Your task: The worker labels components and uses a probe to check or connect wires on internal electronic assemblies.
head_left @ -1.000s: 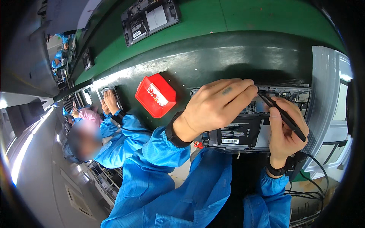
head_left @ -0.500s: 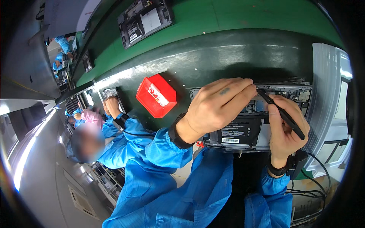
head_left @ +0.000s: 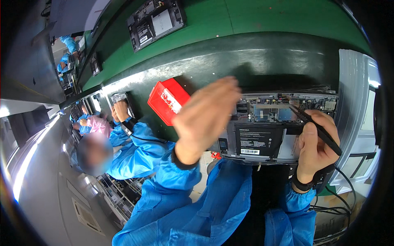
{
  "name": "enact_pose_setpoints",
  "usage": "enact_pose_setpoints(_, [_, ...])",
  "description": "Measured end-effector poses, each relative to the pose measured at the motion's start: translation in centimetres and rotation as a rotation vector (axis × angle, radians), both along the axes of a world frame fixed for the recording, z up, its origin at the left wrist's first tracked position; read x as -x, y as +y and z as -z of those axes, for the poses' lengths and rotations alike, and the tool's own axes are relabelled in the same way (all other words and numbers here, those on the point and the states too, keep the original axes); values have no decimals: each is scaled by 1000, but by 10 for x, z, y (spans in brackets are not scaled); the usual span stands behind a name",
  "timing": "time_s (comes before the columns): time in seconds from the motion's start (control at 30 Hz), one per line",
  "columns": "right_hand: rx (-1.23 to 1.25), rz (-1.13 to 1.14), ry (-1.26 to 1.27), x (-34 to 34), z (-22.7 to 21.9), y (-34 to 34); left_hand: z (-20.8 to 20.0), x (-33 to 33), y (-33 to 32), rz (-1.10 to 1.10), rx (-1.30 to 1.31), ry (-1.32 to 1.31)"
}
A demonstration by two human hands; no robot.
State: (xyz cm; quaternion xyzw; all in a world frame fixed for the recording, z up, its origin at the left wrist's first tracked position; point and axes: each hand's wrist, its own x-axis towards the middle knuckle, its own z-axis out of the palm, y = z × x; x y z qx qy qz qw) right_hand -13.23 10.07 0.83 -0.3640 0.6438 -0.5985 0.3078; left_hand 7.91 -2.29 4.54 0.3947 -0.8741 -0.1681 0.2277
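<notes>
- The laptop [head_left: 279,129] lay at the near edge of the dark counter [head_left: 283,55], right of the middle, its insides bare: a black battery [head_left: 252,141] on the near side, a circuit board [head_left: 284,112] on the far side.
- The right hand [head_left: 319,141] had its grip closed around black tweezers [head_left: 322,131], their tips pointing far and left over the board; whether they touched it was unclear.
- The left hand [head_left: 207,117] was blurred, raised between the red bin [head_left: 177,88] and the laptop; whether its grip held anything could not be made out.
- White bits [head_left: 167,98] lay in the bin.
- A plastic tray [head_left: 347,106] stood just right of the laptop.
- Another laptop [head_left: 156,24] lay far left, on a green strip [head_left: 258,18].
- A co-worker [head_left: 135,151] in blue was at the left.
</notes>
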Motion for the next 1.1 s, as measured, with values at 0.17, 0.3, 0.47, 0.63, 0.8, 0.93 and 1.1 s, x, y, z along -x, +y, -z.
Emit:
enact_pose_setpoints(0.17, [-70, 47, -100, -7, -5, 1, -22, -75, 18, -649, -225, -402])
enact_pose_setpoints(0.3, [-30, 60, -103, -11, 0, -4, -9, -114, 26, -613, -49, -454])
enact_pose_setpoints(0.47, [-72, 96, -107, -12, 0, -9, -20, 6, 18, -239, -76, -103])
enact_pose_setpoints(0.63, [-196, 98, -153, -12, -6, -12, 18, 41, 3, 82, 6, 55])
enact_pose_setpoints(0.8, [-252, 137, -179, -13, -10, -13, 27, 38, 0, 123, -7, 82])
enact_pose_setpoints(0.93, [-256, 147, -234, -11, -11, -13, 29, 40, -3, 178, -40, 127])
enact_pose_setpoints(1.1, [-267, 166, -212, -15, -12, -16, 26, 39, -5, 196, -58, 152])
